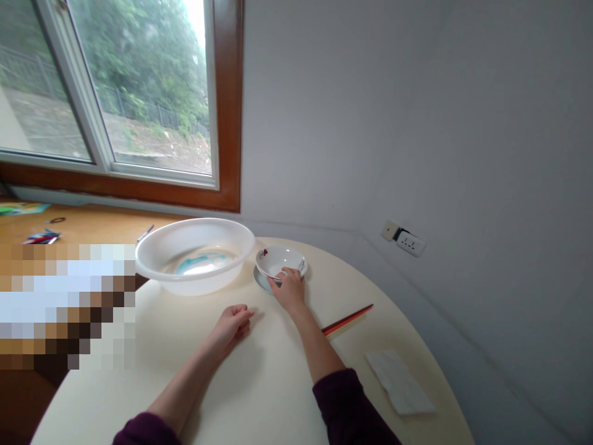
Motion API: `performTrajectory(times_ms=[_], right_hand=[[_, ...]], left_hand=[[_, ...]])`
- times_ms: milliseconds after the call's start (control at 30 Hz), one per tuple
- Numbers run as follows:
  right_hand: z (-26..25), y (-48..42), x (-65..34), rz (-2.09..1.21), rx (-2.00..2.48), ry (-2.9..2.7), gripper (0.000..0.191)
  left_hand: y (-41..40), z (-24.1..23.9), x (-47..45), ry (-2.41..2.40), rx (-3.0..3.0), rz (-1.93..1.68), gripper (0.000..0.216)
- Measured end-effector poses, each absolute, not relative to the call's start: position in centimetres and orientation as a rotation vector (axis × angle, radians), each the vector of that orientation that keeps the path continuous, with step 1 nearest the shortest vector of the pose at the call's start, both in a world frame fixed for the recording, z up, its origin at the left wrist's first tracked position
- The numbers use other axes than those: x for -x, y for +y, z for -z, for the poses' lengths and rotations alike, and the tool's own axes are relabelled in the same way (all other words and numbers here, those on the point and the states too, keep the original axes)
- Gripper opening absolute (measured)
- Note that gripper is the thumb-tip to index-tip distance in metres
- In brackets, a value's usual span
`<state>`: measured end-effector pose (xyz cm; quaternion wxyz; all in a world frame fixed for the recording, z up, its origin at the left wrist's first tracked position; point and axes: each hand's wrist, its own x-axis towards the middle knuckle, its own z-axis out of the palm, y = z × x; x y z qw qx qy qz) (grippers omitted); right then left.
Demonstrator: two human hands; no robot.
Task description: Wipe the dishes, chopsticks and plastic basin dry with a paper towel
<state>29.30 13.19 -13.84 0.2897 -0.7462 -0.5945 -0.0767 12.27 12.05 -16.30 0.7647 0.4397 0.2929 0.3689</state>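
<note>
My right hand (290,288) grips the near rim of a small white bowl (279,258) that rests tilted on a grey saucer (260,280) on the round cream table (259,383). My left hand (233,323) lies on the tabletop a little nearer to me, fingers curled in a loose fist with nothing in it. A large clear plastic basin (194,253) holding a little water stands just left of the bowl.
Red chopsticks (348,319) lie to the right of my right forearm, and a folded white cloth (399,381) sits near the table's right edge. A wooden window sill (69,222) with small items runs behind. A wall socket (407,241) is at the right.
</note>
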Motion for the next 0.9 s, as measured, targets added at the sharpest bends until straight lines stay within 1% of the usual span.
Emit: performTrajectory(times_ms=[233, 400, 533, 900], right_hand=[[13.65, 13.01, -29.12, 0.201, 2.002, -1.574, 0.03], [13.7, 12.96, -29.32, 0.196, 2.019, -1.621, 0.021], [13.74, 13.04, -29.53, 0.189, 2.025, -1.647, 0.017], [13.61, 12.94, -29.59, 0.178, 2.051, -1.668, 0.018]], left_hand=[[12.02, 16.17, -12.36, 0.644, -0.948, -0.797, 0.051], [11.88, 15.95, -12.41, 0.654, -0.944, -0.801, 0.05], [11.79, 15.82, -12.39, 0.665, -0.947, -0.806, 0.051], [11.78, 15.91, -12.32, 0.656, -0.973, -0.797, 0.052]])
